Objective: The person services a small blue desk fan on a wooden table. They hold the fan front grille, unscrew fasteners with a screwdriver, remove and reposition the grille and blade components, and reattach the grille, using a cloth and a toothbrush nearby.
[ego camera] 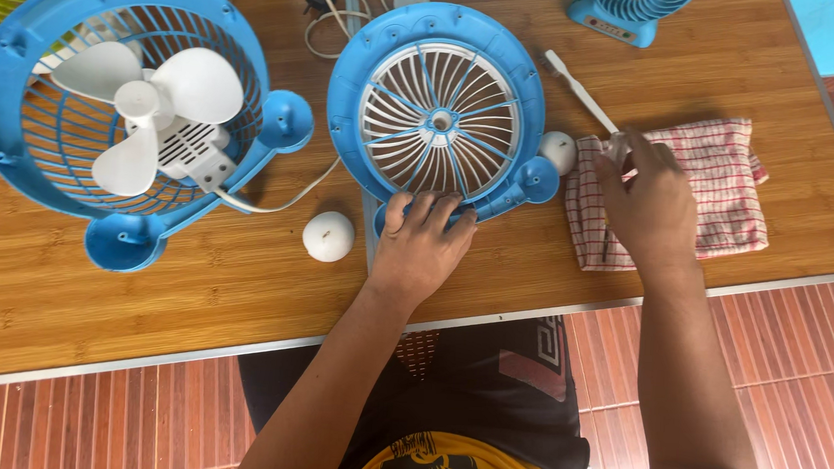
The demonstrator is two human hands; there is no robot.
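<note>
Head view: both hands at a dismantled blue fan on a wooden desk (195, 294).

Left hand (421, 244) rests on the near rim of the front grille (440, 112), fingers spread, pressing it flat at desk centre. Right hand (649, 204) on the checked cloth (724, 184), fingers pinching a white brush (577, 89) by its handle. Rear cage with white blades (124, 105) lies left; white knob (328, 236) between.

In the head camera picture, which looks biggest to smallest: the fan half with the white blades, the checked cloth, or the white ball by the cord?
1. Fan half with the white blades, by far the largest.
2. Checked cloth, partly under the right hand.
3. White ball, smallest.
</note>
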